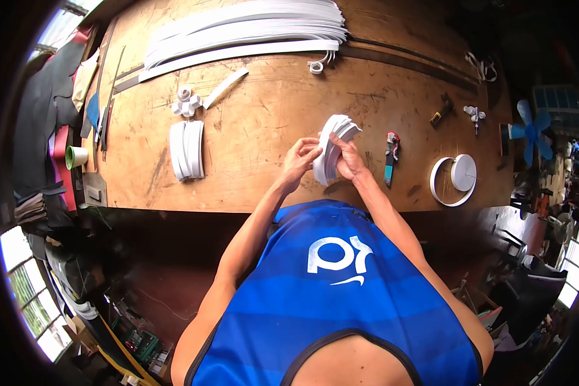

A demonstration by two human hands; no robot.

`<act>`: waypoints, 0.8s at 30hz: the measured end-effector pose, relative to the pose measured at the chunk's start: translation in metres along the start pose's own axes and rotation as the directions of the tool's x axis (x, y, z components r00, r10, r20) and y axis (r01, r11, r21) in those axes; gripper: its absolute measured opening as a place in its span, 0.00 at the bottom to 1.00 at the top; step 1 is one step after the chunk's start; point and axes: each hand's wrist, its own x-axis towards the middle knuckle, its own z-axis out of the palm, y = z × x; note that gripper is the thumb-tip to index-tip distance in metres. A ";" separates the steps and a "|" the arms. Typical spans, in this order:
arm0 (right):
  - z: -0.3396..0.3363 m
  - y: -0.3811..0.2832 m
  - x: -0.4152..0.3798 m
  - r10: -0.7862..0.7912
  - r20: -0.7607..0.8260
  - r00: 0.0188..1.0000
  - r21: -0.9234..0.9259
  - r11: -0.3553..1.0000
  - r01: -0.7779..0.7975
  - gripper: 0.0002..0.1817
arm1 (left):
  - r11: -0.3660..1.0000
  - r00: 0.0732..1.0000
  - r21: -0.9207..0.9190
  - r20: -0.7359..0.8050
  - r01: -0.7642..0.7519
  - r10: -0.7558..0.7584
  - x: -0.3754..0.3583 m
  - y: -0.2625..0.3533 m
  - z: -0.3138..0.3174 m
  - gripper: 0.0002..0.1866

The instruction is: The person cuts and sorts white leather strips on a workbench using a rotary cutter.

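A thick bundle of white strips (327, 154) is held over the table's front edge, its strips bowed and fanned at the upper end. My right hand (349, 159) is closed round the bundle's right side, with the thumb across its face. At the left side, my left hand (300, 161) pinches the bundle's outer strips with bent fingers. To the left, a second stack of short white strips (186, 151) lies on the wooden table (257, 141). A cutter with a teal and red handle (390, 161) rests just right of my right hand.
A large pile of long white strips (251, 29) covers the table's back. White rolls (185, 101) and a loose strip (226, 87) lie at left. A coiled white strip (463, 172) sits at right, near a blue fan (531, 132). A green cup (76, 156) stands by the left edge.
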 end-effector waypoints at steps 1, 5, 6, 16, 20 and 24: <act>0.001 0.000 -0.002 -0.009 -0.001 1.000 0.008 1.000 0.009 0.19 | 1.000 1.000 0.010 0.006 0.001 -0.001 0.002 -0.005 0.001 0.20; 0.001 0.002 -0.008 -0.010 0.032 0.999 0.009 1.000 0.009 0.19 | 0.968 0.982 0.166 0.026 -0.186 0.185 0.001 -0.020 0.010 0.24; 0.001 0.002 -0.007 0.006 0.039 0.999 -0.001 1.000 -0.006 0.18 | 0.965 0.967 0.082 0.068 -0.249 0.244 -0.001 -0.019 0.013 0.25; -0.017 -0.002 -0.017 0.125 0.243 0.962 -0.081 0.991 -0.109 0.33 | 0.899 0.903 0.395 0.429 -0.189 0.001 -0.003 0.001 -0.012 0.27; -0.013 -0.001 -0.015 0.160 0.275 0.948 -0.151 0.981 -0.122 0.44 | 0.899 0.862 0.412 0.499 -0.148 -0.086 0.001 -0.008 -0.012 0.28; -0.008 -0.009 -0.009 0.152 0.344 0.926 -0.147 0.983 -0.107 0.43 | 0.941 0.880 0.292 0.474 -0.168 0.010 0.008 -0.003 -0.009 0.30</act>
